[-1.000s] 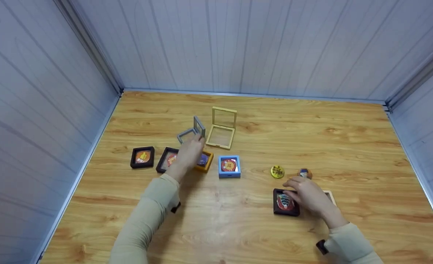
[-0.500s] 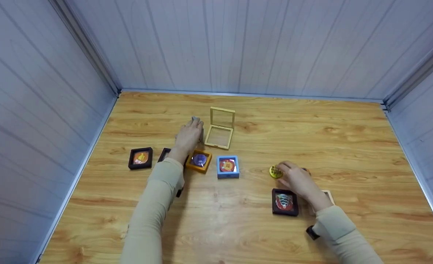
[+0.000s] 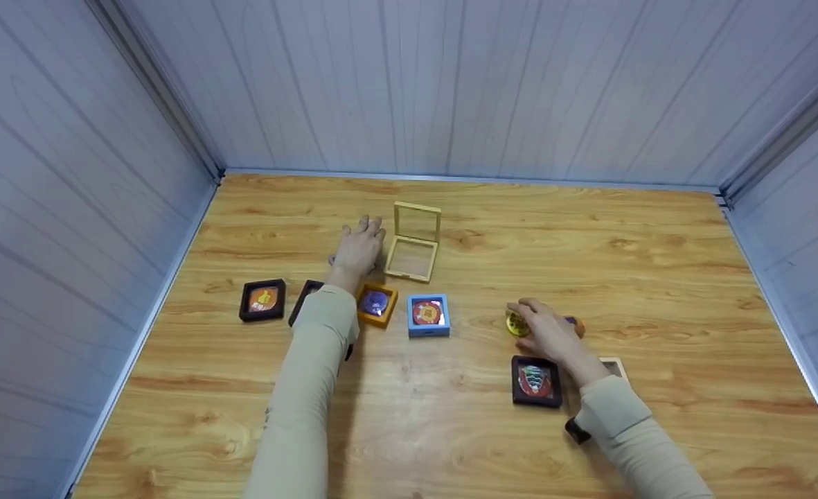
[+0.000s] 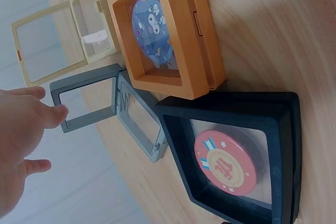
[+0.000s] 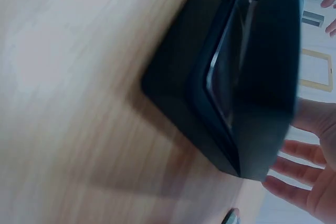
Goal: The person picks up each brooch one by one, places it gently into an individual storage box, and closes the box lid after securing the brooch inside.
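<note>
My left hand (image 3: 359, 251) reaches over the grey display frame, which it mostly hides in the head view. In the left wrist view, the grey display frame (image 4: 86, 98) stands unfolded, with a fingertip of that hand at its raised lid. My right hand (image 3: 550, 333) is at the yellow round badge (image 3: 517, 326), thumb and fingers spread on either side of it. The badge is partly covered, and whether the fingers press on it is unclear. A badge with blue and orange (image 3: 575, 326) lies partly behind the right hand. A dark display frame (image 5: 226, 77) blocks the right fingertips in the right wrist view.
A pale yellow frame (image 3: 412, 258) stands unfolded behind. Closed frames with badges line the middle: black (image 3: 263, 299), orange (image 3: 376, 305), blue (image 3: 428, 315); another black one (image 4: 226, 156) is half under the left arm. A cream frame (image 3: 615, 367) sits by the right wrist.
My left hand has moved forward over the grey frame, its fingers spreading. My right hand has moved left and forward, from above the dark frame to the yellow badge.
</note>
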Available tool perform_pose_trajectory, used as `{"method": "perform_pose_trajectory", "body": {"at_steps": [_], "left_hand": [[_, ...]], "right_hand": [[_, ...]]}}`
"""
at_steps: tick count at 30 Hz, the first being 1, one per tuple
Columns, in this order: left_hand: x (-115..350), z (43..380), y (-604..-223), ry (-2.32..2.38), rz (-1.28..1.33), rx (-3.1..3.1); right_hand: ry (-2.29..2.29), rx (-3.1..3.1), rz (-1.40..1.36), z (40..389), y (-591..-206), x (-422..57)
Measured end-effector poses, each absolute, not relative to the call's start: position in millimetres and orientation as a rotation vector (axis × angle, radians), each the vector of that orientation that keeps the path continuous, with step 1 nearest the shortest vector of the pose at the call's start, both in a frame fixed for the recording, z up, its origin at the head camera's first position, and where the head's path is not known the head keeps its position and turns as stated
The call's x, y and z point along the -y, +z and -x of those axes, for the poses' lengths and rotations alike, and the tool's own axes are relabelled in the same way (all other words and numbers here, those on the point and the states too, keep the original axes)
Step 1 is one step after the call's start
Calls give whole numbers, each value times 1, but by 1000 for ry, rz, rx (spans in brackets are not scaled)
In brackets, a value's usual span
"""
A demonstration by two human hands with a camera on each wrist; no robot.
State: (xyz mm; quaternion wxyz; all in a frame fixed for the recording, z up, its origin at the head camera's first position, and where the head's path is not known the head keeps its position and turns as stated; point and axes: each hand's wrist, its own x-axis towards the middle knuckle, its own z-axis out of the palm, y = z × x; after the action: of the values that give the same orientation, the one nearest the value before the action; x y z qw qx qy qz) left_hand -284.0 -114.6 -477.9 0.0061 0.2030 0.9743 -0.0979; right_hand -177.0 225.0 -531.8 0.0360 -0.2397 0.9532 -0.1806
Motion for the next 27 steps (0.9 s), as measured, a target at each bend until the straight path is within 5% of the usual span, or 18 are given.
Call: {"method": "perform_pose_trajectory", "body": {"at_steps": [27], "left_hand": [[120,290,-489,-241,-807,-3189]], "right_hand": [[-561,-2924,661,180,-539,-223]]}}
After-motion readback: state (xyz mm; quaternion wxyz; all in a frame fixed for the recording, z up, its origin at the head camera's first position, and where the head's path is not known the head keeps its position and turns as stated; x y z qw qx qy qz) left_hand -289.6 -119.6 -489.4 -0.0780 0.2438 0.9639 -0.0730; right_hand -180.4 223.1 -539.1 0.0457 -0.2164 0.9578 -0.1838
